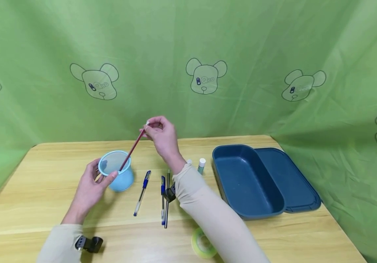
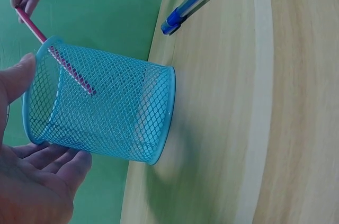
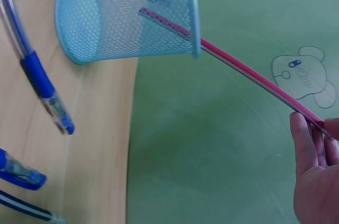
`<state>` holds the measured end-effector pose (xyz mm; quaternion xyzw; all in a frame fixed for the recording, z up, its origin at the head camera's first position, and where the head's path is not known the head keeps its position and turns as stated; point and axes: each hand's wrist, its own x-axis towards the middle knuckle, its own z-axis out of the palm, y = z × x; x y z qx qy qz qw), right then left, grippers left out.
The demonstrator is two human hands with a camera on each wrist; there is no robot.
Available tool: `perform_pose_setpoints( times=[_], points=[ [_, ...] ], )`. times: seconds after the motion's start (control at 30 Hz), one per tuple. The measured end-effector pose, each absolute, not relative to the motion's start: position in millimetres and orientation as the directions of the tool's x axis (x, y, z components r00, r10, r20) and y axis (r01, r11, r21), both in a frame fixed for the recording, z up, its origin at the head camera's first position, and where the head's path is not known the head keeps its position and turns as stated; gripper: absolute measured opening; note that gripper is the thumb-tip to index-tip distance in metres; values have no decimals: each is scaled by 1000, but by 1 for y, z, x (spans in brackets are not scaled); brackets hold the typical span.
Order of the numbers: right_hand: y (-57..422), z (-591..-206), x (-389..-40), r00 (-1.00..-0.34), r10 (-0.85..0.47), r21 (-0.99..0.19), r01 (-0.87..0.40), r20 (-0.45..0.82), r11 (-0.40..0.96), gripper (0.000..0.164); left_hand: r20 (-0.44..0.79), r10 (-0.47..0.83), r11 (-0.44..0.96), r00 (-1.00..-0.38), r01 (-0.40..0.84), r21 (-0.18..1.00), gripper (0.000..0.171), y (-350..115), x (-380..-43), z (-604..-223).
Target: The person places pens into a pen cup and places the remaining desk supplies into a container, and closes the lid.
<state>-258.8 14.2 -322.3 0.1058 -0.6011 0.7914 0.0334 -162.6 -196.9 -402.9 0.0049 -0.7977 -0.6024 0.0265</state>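
Note:
My left hand holds a light blue mesh pen cup at its side, thumb at the rim and fingers curled behind. The cup stands upright on the table. Above and to its right, my right hand pinches a red pencil near its pale top end. The pencil slants down over the rim, and its lower end shows through the mesh inside the cup. To the right of the cup lie a blue-capped pen, a second blue pen and a dark striped pencil.
A glue stick stands beyond my right forearm, with another white top beside it. On the right sits a dark blue box, its lid alongside. A yellow-green tape roll is partly under the sleeve. Green cloth hangs behind the table.

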Motion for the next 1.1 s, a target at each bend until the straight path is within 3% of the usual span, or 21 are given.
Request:
perform_pose_setpoints(
  times=[1.1],
  points=[
    [0, -352, -257, -968, -192, -974, -122, 159, -192, 16, 53, -52, 271, -997, 37, 962, 84, -192, -162, -405]
  ],
)
